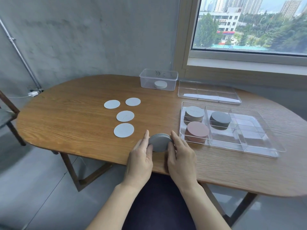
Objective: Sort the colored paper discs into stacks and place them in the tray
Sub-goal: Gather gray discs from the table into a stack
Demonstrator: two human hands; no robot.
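L hand [141,156], R hand [181,155] fingers [174,136] grip grey stack [160,143]; 4 pale discs [123,130] left; tray [252,138] right.

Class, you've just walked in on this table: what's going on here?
A person is sorting paper discs. The left hand and right hand hold a grey stack between them near the table's front edge. The tray beside them holds a beige stack, a dark grey stack and a pink stack. Four pale discs lie loose on the table, and a white stack sits in a clear box at the back.
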